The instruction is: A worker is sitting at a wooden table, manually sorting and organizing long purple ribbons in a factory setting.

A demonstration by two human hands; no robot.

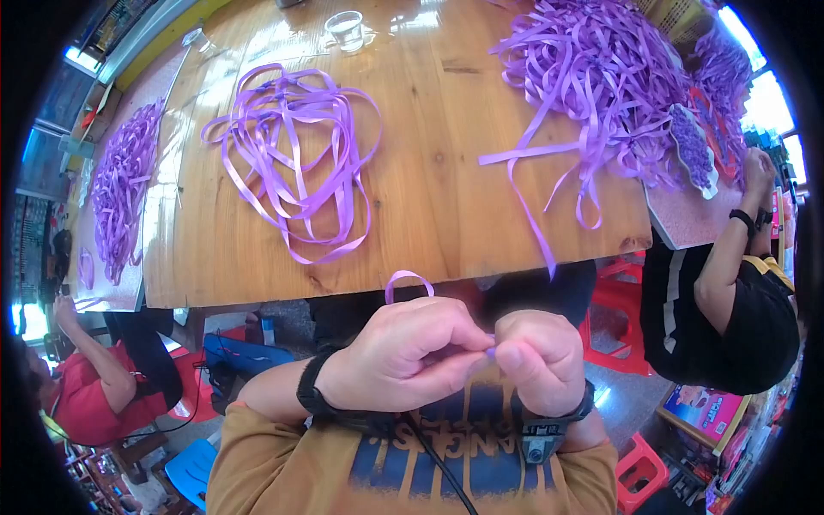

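- Left hand [403, 356]: thumb and index finger closed together, pinching a small bit of purple ribbon [491, 350]
- Right hand [542, 360]: fingers curled in, thumb pressed on the same bit, the two hands almost meeting at the fingertips
- That ribbon sits between the hands, before the chest and just off the table's near edge; a purple loop [408, 275] shows behind the left hand, though whether it is the same strip I cannot tell
- Wooden table [429, 206] beyond, bearing a loose tangle of purple ribbon [298, 167] left of centre and a large heap [601, 94] at right, one tail reaching the near edge
- Clear cup [346, 33] toward the far side
- Farther out, another ribbon pile [123, 193] at left, with a person in red [90, 390] near it and a person in black [742, 318] at right
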